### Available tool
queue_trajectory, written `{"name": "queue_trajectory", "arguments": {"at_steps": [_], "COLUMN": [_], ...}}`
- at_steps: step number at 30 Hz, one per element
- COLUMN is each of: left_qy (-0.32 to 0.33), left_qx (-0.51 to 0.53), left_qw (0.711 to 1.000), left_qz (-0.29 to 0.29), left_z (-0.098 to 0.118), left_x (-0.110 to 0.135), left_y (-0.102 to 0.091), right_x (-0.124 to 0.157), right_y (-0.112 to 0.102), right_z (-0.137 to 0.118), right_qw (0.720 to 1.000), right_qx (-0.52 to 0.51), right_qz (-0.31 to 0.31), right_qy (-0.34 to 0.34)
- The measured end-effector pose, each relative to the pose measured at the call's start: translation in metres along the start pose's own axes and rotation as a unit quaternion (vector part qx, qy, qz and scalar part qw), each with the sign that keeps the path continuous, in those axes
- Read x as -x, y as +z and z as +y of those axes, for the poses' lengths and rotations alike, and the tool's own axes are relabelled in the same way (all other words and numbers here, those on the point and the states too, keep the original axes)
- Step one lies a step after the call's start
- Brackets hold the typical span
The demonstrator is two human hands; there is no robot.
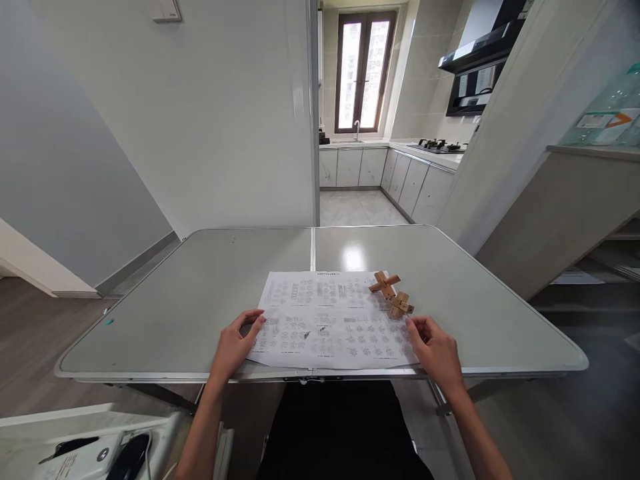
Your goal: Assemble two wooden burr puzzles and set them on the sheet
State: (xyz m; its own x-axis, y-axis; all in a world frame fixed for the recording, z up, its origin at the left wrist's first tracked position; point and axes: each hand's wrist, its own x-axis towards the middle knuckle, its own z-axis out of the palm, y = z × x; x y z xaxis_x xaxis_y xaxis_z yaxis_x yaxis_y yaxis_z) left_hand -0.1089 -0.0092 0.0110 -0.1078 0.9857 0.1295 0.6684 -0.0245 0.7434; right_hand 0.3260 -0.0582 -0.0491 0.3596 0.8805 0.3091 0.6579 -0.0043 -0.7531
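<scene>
A large white instruction sheet (330, 340) printed with rows of small diagrams lies flat at the table's near edge. At its left edge is my left hand (239, 341), thumb and forefinger closed on the paper. My right hand (436, 352) pinches the opposite edge, its other fingers curled. On the sheet's upper right corner rest two wooden pieces: a crossed-stick wooden puzzle (385, 285) and, touching or just in front of it, a compact interlocking wooden block puzzle (399, 305). Both stand beyond my right hand, apart from it.
The pale folding table (200, 287) has a centre seam and a metal rim. A small green bit (109, 322) lies near its left edge. Below left is a white container (75, 420) with devices and a cable. A shelf unit (565, 200) stands to the right.
</scene>
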Motion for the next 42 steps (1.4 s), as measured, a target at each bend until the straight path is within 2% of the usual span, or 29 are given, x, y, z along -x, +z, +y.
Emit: {"name": "queue_trajectory", "arguments": {"at_steps": [17, 42], "left_qy": [0.008, 0.006], "left_qx": [0.002, 0.000], "left_qw": [1.000, 1.000], "left_qz": [0.002, -0.006], "left_z": [0.0032, -0.0030], "left_x": [0.0022, 0.0011], "left_y": [-0.0003, 0.0007], "right_x": [0.0019, 0.0015], "right_y": [-0.0004, 0.0007], "right_z": [0.0007, 0.0037], "right_qw": [1.000, 1.000], "right_qx": [-0.009, -0.009], "right_qz": [-0.005, -0.008], "right_qy": [0.001, 0.014]}}
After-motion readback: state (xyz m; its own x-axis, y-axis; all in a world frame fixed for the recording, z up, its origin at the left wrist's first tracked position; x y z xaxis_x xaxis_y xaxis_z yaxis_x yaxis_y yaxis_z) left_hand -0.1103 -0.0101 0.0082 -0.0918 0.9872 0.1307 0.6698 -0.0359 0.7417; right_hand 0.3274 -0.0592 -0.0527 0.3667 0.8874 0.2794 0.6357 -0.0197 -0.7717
